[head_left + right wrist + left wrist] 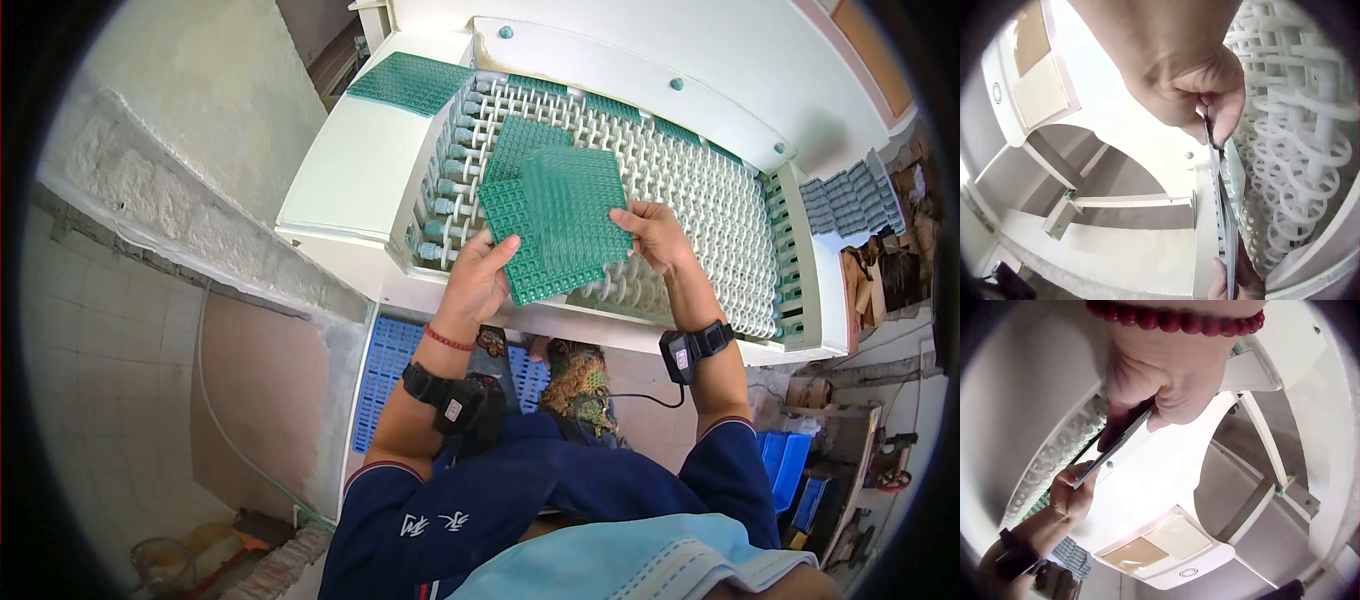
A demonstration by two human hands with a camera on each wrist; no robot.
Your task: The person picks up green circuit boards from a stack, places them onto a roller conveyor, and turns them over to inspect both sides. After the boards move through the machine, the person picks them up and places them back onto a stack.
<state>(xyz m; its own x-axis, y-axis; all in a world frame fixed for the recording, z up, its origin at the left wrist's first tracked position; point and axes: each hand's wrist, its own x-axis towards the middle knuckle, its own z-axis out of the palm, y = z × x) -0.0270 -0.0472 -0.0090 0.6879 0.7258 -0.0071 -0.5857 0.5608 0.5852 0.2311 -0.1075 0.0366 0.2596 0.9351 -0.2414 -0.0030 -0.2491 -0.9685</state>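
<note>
Thin green sheets (585, 190) with a square grid relief, fanned and overlapping, are held over the roller bed. My left hand (482, 278) pinches them at the near left corner, thumb on top. Across from it, my right hand (652, 238) pinches the right edge between thumb and fingers. Both wrist views show the sheets edge-on as a thin dark stack (1113, 450), with a slight gap between layers in the right wrist view (1227, 219). Just beyond them, another green gridded sheet (520, 140) lies on the white rollers (690, 200).
A green textured sheet (415, 85) rests on the machine's white left end (345, 170). Grey-blue ridged pieces (850, 200) stand beyond its right end. Below are a blue slatted mat (385, 365) and, lower right, blue bins (783, 465). A cable (655, 398) hangs near the right wrist.
</note>
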